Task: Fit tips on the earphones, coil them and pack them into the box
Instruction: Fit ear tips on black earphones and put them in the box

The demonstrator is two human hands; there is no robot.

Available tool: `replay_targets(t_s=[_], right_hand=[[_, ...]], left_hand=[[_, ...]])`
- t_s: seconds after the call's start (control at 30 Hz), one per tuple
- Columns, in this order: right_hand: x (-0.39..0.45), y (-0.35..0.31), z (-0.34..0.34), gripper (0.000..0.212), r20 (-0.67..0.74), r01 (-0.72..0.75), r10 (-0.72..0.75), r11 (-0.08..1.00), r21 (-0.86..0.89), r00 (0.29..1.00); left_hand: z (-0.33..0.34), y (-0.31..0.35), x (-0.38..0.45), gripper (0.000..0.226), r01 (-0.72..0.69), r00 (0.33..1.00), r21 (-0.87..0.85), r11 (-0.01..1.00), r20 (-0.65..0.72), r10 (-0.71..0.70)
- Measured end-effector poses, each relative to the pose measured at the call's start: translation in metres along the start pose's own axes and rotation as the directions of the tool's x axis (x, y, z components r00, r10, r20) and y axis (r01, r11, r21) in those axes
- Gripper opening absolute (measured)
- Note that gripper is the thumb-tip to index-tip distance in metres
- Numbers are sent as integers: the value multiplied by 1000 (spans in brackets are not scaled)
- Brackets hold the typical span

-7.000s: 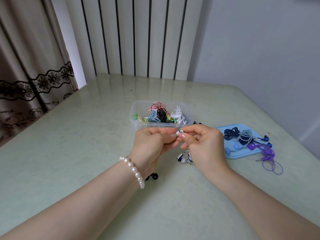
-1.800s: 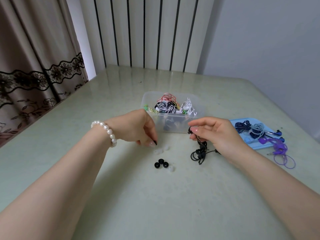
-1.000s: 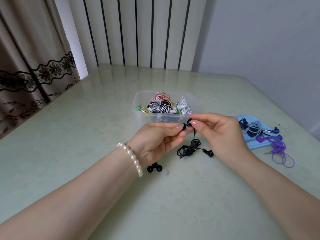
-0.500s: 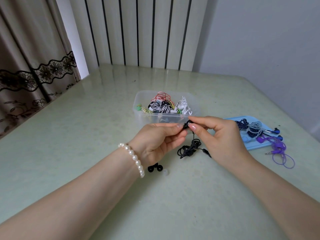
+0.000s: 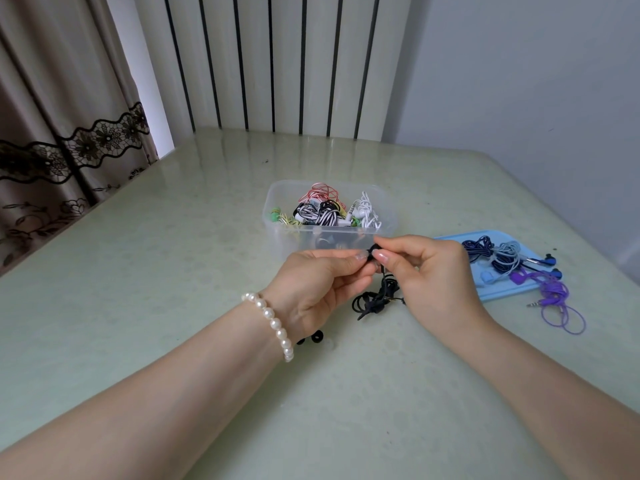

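Far on my left I see only the curtain (image 5: 69, 140) beside the pale green table (image 5: 173, 254). Coming inward, my left hand (image 5: 311, 289), with a pearl bracelet (image 5: 272, 323) at the wrist, pinches something small at its fingertips; I judge it is a tip, but it is too small to be sure. Under this hand some loose black tips (image 5: 313, 338) lie on the table. Behind the hands stands the clear box (image 5: 277, 223), already holding several coiled earphones. My right hand (image 5: 429, 275) pinches one bud of the black earphones (image 5: 375, 299), and their cable hangs down in a loose bundle on the table between the hands. So the step in hand is fitting the tip. Next I must press it squarely onto the nozzle, then find the other bud in the bundle. Further right, the blue tray (image 5: 498, 292) carries blue earphones (image 5: 502, 258), and purple earphones (image 5: 554, 296) spill over its edge.
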State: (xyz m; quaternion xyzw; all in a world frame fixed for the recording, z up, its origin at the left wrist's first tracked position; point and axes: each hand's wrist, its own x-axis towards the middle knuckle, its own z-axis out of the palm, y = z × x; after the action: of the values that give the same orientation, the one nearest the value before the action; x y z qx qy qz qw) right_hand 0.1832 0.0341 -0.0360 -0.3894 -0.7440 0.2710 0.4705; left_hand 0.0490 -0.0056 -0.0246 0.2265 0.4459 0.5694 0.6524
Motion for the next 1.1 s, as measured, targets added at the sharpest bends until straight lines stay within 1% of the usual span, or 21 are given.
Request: replay_targets(t_s=[0.1,0.23,0.4,0.5,0.63,0.7,0.73,0.8,0.83,0.87,0.97,1.03,1.1], right_hand=[[-1,-1,3,13,-34,17,-19,998,-65,999],[-1,0,5,10,-96,89,-106,982,-166,990],[-2,4,8,17,-135,178,-214,954,-241,967],[-2,7,8,17,-139,241,-295,919,-311,945],[-1,10,6,17,-142,266,-318,917,-297,937],[-2,8,6,18,-136,270,-308,932,-240,942],[-3,7,6,19,-135,234,-259,956,-178,956],[-2,4,3,25,-109,80,-80,997,2,991],[0,2,2,28,-83,2,5,996,89,997],[2,1,0,29,-56,-49,60,984,172,997],[6,-4,-7,25,4,-117,122,936,332,993],[7,-7,-8,27,34,-139,136,914,382,990],[7,-8,-9,30,60,-146,133,908,392,989]], left_hand=[[1,-2,1,11,-28,1000,6,1000,-15,28],[4,-4,0,9,-54,999,-17,998,-7,54],[7,-5,-1,10,-59,998,-41,997,0,59],[9,-5,-3,10,-36,999,-68,997,14,37],[8,-3,-3,12,34,998,-121,992,47,-29],[7,-2,-1,12,54,998,-136,989,37,-50],[6,-1,-1,11,58,998,-139,989,25,-55],[5,0,0,11,48,999,-130,990,12,-47],[4,0,0,12,34,999,-117,992,18,-32],[3,1,1,12,16,999,-100,995,29,-13],[0,3,1,9,-42,997,-18,999,62,43],[-1,4,1,6,-87,994,40,995,73,84],[-2,4,1,5,-135,989,88,987,76,128]])
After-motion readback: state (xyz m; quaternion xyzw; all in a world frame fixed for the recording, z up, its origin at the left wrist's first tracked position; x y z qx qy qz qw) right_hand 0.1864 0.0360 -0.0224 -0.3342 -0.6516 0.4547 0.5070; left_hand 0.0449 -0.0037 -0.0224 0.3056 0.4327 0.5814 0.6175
